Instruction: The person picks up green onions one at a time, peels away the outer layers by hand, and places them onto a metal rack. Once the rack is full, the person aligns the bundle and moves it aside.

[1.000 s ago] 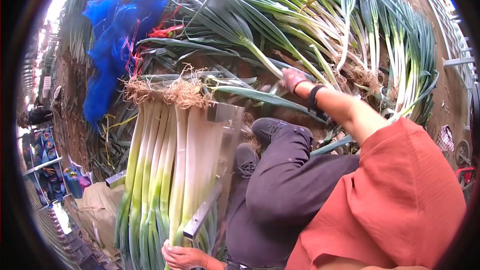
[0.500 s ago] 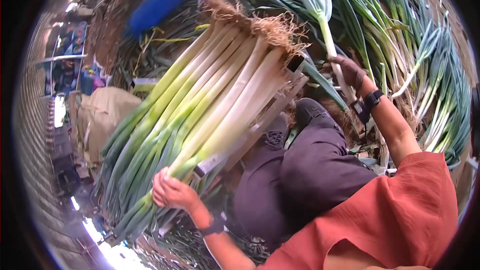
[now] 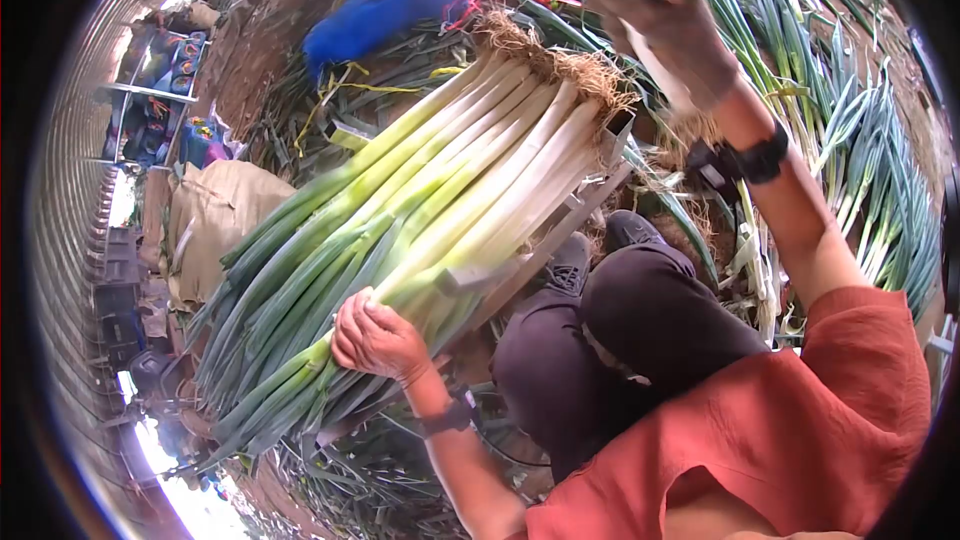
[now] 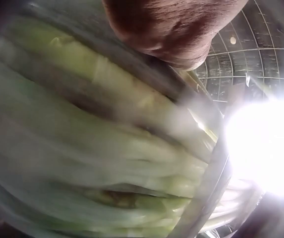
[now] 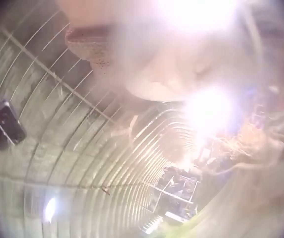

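Note:
In the head view a thick row of leeks (image 3: 440, 180) lies slanted on a metal-edged stand, its roots (image 3: 560, 65) at the upper right and green leaves at the lower left. My left hand (image 3: 380, 340) grips one leek near its leaves at the row's near edge. Raised at the upper right, my gloved right hand (image 3: 680, 35) holds a single pale leek (image 3: 655, 65), roots downward. The left wrist view shows the left hand (image 4: 174, 29) above blurred leek stalks (image 4: 107, 119). Glare washes out much of the right wrist view.
More leeks (image 3: 870, 180) lie on the ground at the right. Blue netting (image 3: 400, 0) with red strings is at the top. A beige sack (image 3: 225, 210) stands left of the row. My knees (image 3: 670, 310) are beside the stand.
My right hand has lifted a leek from the pile, bringing it up beside the roots of the row. My left hand keeps its grip near the leaves. The head view has swung round.

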The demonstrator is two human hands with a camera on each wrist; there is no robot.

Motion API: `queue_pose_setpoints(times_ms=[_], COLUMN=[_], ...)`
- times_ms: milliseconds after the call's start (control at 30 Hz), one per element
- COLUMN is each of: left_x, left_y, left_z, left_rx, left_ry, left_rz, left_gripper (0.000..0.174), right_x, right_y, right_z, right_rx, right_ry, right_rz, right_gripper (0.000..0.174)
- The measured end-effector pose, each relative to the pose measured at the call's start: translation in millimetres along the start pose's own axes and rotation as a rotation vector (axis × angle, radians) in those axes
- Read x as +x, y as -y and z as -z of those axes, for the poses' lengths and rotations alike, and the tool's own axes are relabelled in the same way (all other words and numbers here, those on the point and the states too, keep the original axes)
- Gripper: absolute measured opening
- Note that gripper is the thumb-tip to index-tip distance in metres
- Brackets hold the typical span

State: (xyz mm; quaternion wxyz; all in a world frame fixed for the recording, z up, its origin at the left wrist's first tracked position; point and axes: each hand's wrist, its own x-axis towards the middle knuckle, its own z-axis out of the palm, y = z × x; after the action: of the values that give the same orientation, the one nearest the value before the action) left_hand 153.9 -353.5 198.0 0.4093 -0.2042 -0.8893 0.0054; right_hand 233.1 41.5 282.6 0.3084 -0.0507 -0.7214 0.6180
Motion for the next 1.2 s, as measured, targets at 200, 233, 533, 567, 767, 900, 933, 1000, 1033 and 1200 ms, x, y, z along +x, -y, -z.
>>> queue_pose_setpoints(times_ms=[200,233,533,567,767,900,933,1000,1033,1200], left_x=[-1.6,-1.0,-1.7,2.1,33.9,63.9,62.5,70.4,68.6,62.3], left_y=[1.4,-0.4,1.0,0.2,-14.7,-15.5,-5.8,6.0,5.8,3.8], left_z=[-2.2,-0.8,4.7,12.1,75.1,47.4,31.5,21.0,20.9,17.6], left_rx=[0.014,0.001,0.101,0.105,0.051,0.149,0.152,0.12,0.102,0.056], left_ry=[0.0,0.006,0.11,0.109,0.019,0.156,0.215,0.3,0.299,0.363], left_rz=[0.027,0.044,0.003,0.001,-0.17,-0.287,-0.287,-0.306,-0.316,-0.26], left_gripper=[0.024,0.025,0.024,0.024,0.022,0.027,0.03,0.033,0.033,0.029], right_x=[36.2,31.5,5.9,10.4,20.1,16.9,12.9,11.6,9.4,-0.3], right_y=[-30.1,-58.5,-113.9,-116.2,-135.5,-104.8,-103.3,-110.1,-115.5,-120.3], right_z=[-117.3,-142.3,-152.6,-146.0,-132.9,-120.8,-120.2,-118.4,-113.4,-115.5], right_rx=[0.21,0.588,-0.655,-0.624,-0.682,-0.722,-0.739,-0.648,-0.565,-0.697], right_ry=[0.213,0.277,0.808,0.873,1.012,1.004,0.997,0.988,0.976,0.911], right_rz=[-0.028,-0.379,0.142,0.088,0.004,-0.016,0.004,0.006,0.004,0.039], right_gripper=[0.04,0.039,0.04,0.041,0.046,0.044,0.042,0.04,0.038,0.03])
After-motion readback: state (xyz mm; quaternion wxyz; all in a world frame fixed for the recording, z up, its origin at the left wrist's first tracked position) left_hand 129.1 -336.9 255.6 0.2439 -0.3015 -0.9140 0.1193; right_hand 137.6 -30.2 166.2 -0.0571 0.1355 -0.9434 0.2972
